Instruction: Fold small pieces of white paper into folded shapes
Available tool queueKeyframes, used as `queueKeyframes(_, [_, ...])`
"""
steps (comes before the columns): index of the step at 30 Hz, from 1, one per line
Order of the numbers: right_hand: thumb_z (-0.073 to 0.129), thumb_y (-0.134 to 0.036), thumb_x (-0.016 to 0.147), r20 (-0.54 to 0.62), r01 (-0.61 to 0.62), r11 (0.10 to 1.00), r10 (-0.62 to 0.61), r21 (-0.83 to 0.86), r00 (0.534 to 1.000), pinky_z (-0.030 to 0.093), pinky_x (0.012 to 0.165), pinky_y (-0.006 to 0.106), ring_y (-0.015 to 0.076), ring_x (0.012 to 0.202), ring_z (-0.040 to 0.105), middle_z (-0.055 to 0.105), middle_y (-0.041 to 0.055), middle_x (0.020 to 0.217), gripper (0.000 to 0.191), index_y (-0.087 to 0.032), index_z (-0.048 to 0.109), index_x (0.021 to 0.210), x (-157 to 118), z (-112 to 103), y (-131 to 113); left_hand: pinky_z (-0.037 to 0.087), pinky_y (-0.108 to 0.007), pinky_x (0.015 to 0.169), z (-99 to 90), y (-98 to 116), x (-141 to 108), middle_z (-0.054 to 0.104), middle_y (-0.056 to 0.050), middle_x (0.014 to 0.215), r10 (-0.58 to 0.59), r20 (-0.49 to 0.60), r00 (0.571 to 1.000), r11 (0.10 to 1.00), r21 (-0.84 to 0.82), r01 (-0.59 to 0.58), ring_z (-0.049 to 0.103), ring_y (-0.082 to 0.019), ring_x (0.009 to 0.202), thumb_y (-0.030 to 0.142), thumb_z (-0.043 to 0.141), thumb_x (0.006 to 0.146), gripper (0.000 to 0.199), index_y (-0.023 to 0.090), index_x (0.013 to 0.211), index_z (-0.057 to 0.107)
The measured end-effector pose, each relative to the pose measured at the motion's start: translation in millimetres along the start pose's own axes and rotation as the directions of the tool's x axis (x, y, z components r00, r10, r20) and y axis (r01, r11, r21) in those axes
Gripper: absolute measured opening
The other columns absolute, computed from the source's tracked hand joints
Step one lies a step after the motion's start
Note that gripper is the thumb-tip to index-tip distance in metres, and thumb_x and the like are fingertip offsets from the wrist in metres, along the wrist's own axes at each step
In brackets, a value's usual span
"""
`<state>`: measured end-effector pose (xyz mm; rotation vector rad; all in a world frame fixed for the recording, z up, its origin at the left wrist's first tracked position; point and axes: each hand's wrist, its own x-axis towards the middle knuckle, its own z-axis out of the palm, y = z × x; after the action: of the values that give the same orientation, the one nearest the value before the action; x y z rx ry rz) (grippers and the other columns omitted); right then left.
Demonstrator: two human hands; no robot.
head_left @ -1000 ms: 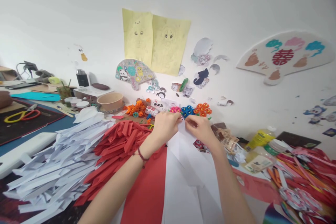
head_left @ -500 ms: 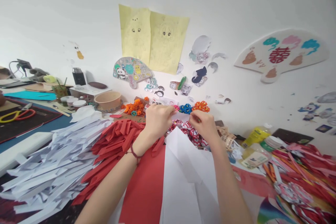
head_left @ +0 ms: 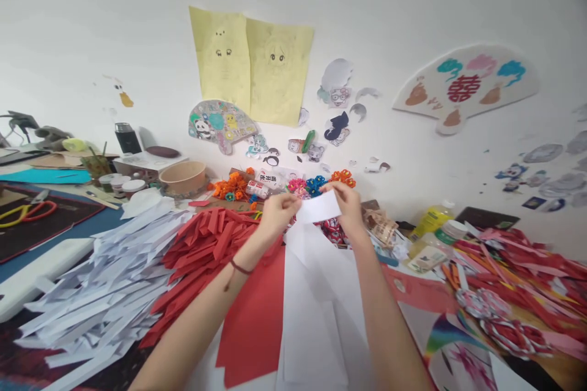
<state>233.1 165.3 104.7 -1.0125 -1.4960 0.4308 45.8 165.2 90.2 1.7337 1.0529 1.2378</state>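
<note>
My left hand (head_left: 277,212) and my right hand (head_left: 345,203) together hold up a small white paper strip (head_left: 318,208), pinching it at its two ends above the table. Below the strip lie large white paper sheets (head_left: 316,305) on a red paper sheet (head_left: 257,324). A heap of red paper strips (head_left: 206,250) lies just left of my left wrist, which wears a thin red cord.
A big pile of white paper strips (head_left: 96,287) fills the left. Small paper flowers (head_left: 316,184) and a brown bowl (head_left: 182,176) stand by the wall. Scissors (head_left: 22,212) lie on a dark mat far left. Bottles (head_left: 428,223) and a tangle of red strips (head_left: 518,281) crowd the right.
My hands have lifted a short white strip off the paper edge and now hold it stretched between them. The camera has turned slightly right.
</note>
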Motion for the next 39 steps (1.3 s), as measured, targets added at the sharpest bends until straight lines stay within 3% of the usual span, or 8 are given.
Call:
queueKeyframes(1, [0.053,-0.047,0.082,0.021,-0.114,0.990,0.112,0.082,0.993,0.045,0.054,0.028,0.0183,0.061,0.062,0.069,0.0050,0.073,0.033,-0.018,0.068,0.084,-4.2,7.0,7.9,0.038,-0.020,0.046,12.9,-12.3,-4.1,0.055,0.002,0.053,-0.017,-0.004,1.000,1.000,0.010,0.017,0.051,-0.010,0.044,0.040,0.055,0.082,0.027,0.014,0.083,0.063])
queueKeyframes(4, [0.043,-0.049,0.087,0.023,-0.205,0.974,0.204,0.101,0.979,0.044,0.048,0.031,0.0202,0.054,0.061,0.067,0.0076,0.063,0.041,-0.018,0.068,0.081,-29.0,19.0,40.9,0.036,-0.019,0.044,37.3,-43.8,-21.2,0.051,0.004,0.050,-0.057,0.004,0.998,0.997,0.052,0.057,0.051,-0.010,0.042,0.041,0.049,0.085,0.030,0.014,0.081,0.061])
queueKeyframes(8, [0.035,-0.058,0.088,0.010,-0.249,0.965,0.249,0.085,0.968,0.046,0.049,0.033,0.0226,0.054,0.062,0.067,0.0092,0.061,0.053,-0.019,0.068,0.075,-68.7,20.5,77.6,0.035,-0.019,0.050,40.3,-68.9,-44.2,0.052,0.004,0.051,-0.055,-0.024,0.998,0.985,0.160,0.058,0.053,-0.011,0.046,0.035,0.049,0.086,0.023,0.016,0.082,0.061])
queueKeyframes(12, [0.026,-0.062,0.090,0.060,-0.253,0.967,0.250,0.030,0.966,0.047,0.050,0.032,0.0216,0.052,0.063,0.067,0.0093,0.059,0.065,-0.015,0.069,0.079,-82.8,18.3,91.4,0.033,-0.021,0.056,38.4,-82.1,-58.0,0.061,0.000,0.062,-0.065,-0.074,0.995,0.949,0.303,0.084,0.056,-0.013,0.057,0.029,0.049,0.087,0.018,0.018,0.082,0.063])
queueKeyframes(18, [0.050,-0.054,0.086,0.128,-0.123,0.971,0.151,-0.206,0.980,0.047,0.066,0.031,0.0211,0.069,0.064,0.072,0.0081,0.080,0.043,-0.017,0.071,0.091,-86.7,12.2,92.8,0.030,-0.024,0.060,46.5,-84.5,-65.6,0.069,-0.003,0.078,-0.092,-0.079,0.993,0.866,0.485,0.119,0.063,-0.018,0.073,0.033,0.044,0.092,0.022,0.023,0.094,0.063])
queueKeyframes(23, [0.059,-0.039,0.085,0.203,0.020,0.935,0.056,-0.355,0.978,0.041,0.083,0.035,0.0247,0.088,0.061,0.070,0.0072,0.087,0.021,-0.021,0.070,0.081,-97.3,17.5,94.0,0.033,-0.027,0.064,47.4,-77.4,-68.3,0.071,-0.004,0.082,-0.037,0.005,0.999,0.672,0.740,0.022,0.065,-0.019,0.075,0.034,0.034,0.097,0.029,0.024,0.097,0.062])
queueKeyframes(28, [0.057,-0.032,0.089,0.308,0.205,0.865,-0.063,-0.457,0.949,0.042,0.082,0.035,0.0234,0.088,0.060,0.069,0.0060,0.088,0.015,-0.021,0.067,0.086,-98.1,19.5,102.8,0.034,-0.029,0.072,45.9,-82.9,-64.4,0.071,-0.004,0.088,-0.009,-0.017,1.000,0.677,0.736,0.018,0.064,-0.019,0.082,0.028,0.034,0.098,0.028,0.022,0.094,0.061])
queueKeyframes(39, [0.054,-0.022,0.091,0.372,0.307,0.840,-0.138,-0.447,0.918,0.044,0.077,0.031,0.0206,0.084,0.061,0.067,0.0053,0.087,0.010,-0.020,0.063,0.090,-101.4,22.2,96.1,0.032,-0.035,0.081,49.8,-92.4,-59.4,0.068,-0.004,0.097,0.068,0.031,0.997,0.729,0.681,-0.071,0.056,-0.023,0.099,0.022,0.049,0.091,0.011,0.021,0.094,0.060])
